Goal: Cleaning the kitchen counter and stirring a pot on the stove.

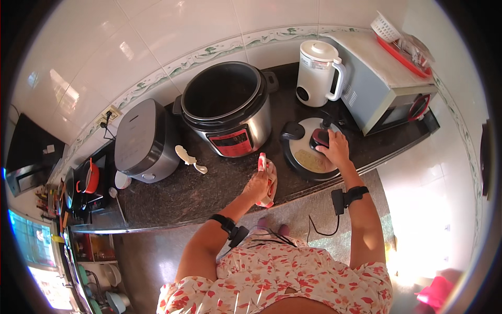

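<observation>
My left hand (257,186) is closed on a red and white cloth (271,184) at the front edge of the dark countertop. My right hand (336,150) grips the dark red and black handle of a round pressure cooker lid (310,157), which lies on the counter to the right. Behind my left hand stands an electric pressure cooker (231,114), its top uncovered and its inside dark. A white rice paddle (190,159) lies on the counter left of the cooker.
A rice cooker (147,141) stands on the left, near a spoon (118,205) and a red pot (91,178). Behind the lid is a white jug appliance (318,74). A microwave oven (376,78) stands at the right, carrying a red tray (404,57) and a white basket (385,27).
</observation>
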`<state>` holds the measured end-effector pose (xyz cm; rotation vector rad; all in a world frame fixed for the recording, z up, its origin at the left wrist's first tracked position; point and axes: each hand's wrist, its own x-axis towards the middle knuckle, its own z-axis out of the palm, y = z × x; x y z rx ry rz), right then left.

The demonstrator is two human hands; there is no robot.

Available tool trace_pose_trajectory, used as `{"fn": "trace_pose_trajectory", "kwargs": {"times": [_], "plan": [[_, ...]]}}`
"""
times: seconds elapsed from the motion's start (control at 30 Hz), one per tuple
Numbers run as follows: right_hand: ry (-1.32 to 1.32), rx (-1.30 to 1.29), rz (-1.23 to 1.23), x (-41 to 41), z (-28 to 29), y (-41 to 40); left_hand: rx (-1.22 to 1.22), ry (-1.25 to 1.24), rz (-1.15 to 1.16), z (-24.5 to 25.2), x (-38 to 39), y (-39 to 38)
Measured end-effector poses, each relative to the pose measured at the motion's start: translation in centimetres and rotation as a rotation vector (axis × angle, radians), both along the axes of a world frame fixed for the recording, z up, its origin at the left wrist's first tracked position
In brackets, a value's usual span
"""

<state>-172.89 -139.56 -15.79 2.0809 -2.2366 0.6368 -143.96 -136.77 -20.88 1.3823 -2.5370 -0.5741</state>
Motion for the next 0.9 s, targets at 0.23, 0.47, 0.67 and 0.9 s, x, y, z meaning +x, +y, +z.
{"fn": "trace_pose_trajectory", "kwargs": {"times": [0.23, 0.47, 0.67, 0.9], "plan": [[-0.089, -0.001, 0.019, -0.2, 0.9, 0.0, -0.135, -0.065, -0.118, 0.0, -0.4, -0.1], [-0.099, -0.073, -0.022, 1.6, 8.4, 3.4, 0.012, -0.065, -0.195, -1.0, -0.1, -1.2], [-0.385, -0.329, 0.054, 1.7, 15.9, 5.3, -0.018, -0.031, -0.176, -1.2, -0.5, -1.3], [-0.563, -0.374, 0.132, 9.8, 25.1, 0.4, 0.07, 0.022, -0.212, -1.1, 0.3, -1.6]]}}
